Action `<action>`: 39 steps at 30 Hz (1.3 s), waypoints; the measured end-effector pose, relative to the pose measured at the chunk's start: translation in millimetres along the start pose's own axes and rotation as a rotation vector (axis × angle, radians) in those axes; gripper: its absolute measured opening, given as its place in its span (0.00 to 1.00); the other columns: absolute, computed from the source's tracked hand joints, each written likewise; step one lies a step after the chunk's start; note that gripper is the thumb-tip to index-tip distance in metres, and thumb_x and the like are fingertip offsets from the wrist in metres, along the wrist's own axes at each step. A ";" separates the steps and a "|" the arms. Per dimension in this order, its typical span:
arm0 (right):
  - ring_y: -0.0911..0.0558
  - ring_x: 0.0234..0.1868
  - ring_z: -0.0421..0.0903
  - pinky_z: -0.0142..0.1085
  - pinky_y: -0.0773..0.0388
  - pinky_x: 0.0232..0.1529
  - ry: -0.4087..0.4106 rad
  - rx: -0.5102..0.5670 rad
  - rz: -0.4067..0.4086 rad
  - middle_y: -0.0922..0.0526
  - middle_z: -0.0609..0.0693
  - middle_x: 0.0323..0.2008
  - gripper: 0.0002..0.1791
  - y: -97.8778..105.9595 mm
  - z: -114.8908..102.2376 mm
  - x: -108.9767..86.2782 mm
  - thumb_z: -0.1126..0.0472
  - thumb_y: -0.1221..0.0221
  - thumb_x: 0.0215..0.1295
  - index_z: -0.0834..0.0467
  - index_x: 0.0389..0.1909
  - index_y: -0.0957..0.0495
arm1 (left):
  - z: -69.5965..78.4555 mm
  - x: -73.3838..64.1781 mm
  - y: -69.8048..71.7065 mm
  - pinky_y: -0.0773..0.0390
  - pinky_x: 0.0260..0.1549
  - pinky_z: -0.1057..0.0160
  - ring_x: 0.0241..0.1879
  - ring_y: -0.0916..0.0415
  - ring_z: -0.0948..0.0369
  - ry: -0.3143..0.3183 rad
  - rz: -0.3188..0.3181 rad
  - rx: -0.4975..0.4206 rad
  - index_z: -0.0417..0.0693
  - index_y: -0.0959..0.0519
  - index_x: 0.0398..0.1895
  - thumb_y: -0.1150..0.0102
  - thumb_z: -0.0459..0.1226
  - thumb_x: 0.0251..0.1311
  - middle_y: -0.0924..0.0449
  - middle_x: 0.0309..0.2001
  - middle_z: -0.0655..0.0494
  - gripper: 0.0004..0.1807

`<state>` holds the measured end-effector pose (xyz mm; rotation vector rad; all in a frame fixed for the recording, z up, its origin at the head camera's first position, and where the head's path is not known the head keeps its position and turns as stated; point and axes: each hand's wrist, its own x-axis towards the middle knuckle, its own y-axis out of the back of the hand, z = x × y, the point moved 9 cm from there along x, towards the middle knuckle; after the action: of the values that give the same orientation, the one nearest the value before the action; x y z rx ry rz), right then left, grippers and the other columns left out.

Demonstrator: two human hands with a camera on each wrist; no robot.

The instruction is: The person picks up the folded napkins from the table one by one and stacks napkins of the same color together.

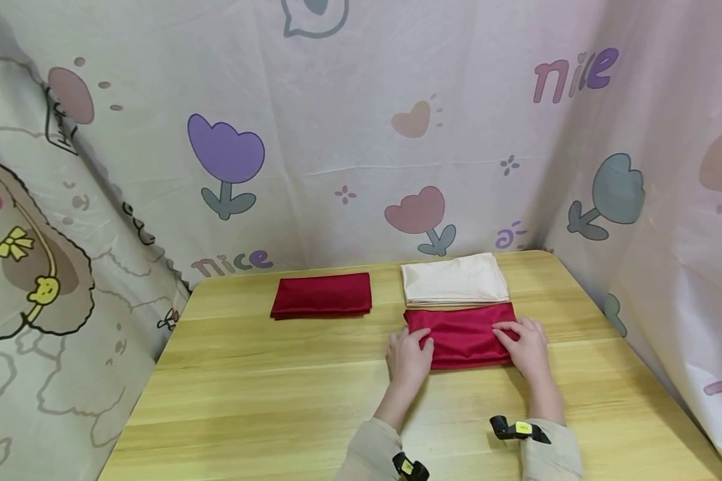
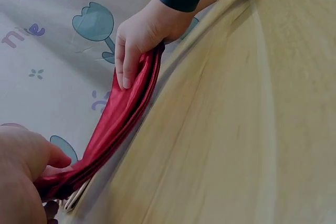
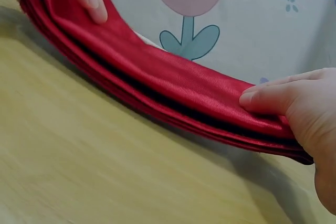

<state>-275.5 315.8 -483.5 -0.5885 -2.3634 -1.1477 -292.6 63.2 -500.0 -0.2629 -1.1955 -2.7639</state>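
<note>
The left hand (image 1: pixel 409 357) and right hand (image 1: pixel 527 349) pinch the ends of the near red cloth (image 1: pixel 463 337), apparently just off the surface (image 1: pixel 247 401), beside the white cloth (image 1: pixel 454 280). Probably a placing step; next calls for lowering it flat.

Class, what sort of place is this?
Probably a curtained-off workspace: pale, flower-printed fabric curtains hang around a yellowish wood-grain table, where a left hand and right hand hold a folded, shiny red cloth.

“nice” (image 1: pixel 578 75) on backdrop (image 1: pixel 331 133), side lettering (image 1: pixel 63 129) unclear
</note>
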 end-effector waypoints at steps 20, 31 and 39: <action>0.34 0.34 0.54 0.41 0.45 0.39 0.156 0.034 0.072 0.29 0.54 0.24 0.12 -7.7 -38.0 8.7 0.69 0.25 0.41 0.62 0.31 0.13 | -15.7 11.8 41.4 0.32 0.41 0.56 0.47 0.28 0.52 0.007 0.187 -0.115 0.64 0.12 0.40 0.31 0.46 0.55 0.18 0.54 0.42 0.09; 0.35 0.33 0.55 0.44 0.44 0.40 0.236 0.041 0.075 0.29 0.54 0.25 0.13 -13.9 -60.9 12.6 0.67 0.25 0.41 0.61 0.32 0.13 | -23.1 18.4 63.1 0.32 0.43 0.54 0.49 0.28 0.51 0.012 0.265 -0.147 0.63 0.11 0.38 0.30 0.45 0.54 0.15 0.50 0.45 0.08; 0.33 0.36 0.57 0.47 0.42 0.43 0.245 0.051 0.045 0.25 0.56 0.28 0.14 -24.4 -71.1 13.3 0.67 0.25 0.41 0.61 0.34 0.13 | -33.5 22.0 72.5 0.31 0.45 0.51 0.51 0.28 0.49 0.031 0.302 -0.150 0.62 0.11 0.37 0.29 0.45 0.53 0.18 0.53 0.41 0.08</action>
<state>-285.2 247.1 -451.7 -0.4528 -2.1533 -1.0716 -305.0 -11.6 -466.5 -0.3791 -0.8604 -2.5822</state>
